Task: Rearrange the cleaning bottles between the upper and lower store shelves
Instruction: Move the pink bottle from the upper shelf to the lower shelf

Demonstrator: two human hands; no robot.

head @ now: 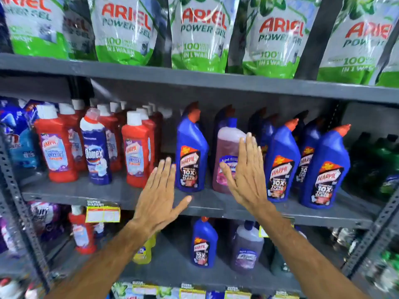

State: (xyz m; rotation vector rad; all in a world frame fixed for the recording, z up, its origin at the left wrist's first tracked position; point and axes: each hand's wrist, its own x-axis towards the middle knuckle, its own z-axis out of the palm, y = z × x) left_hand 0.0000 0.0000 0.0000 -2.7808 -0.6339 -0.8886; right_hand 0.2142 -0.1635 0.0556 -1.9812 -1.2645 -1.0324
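The blue bottle (191,156) and pink bottle (226,158) stand on the upper shelf (108,196), flanked by the left hand (160,195) and right hand (246,175) (both spread flat, empty). Neighbouring bottles could be toppled if swept sideways.

We can read "ARIEL POWER GEL" and "100 … IN 1 WASH" on the green and white bags (202,33) on the top shelf. On the middle shelf we see "HARPIC" on the red bottles (55,145), "Domex" on a dark blue and white bottle (96,149), and "HARPIC 10X TOTAL CLEAN" on the blue bottles (191,156). Down on the lower shelf a blue bottle (203,244) also says "HARPIC 10X", and the words on the yellow price tag (103,213) are too blurry for us to read.
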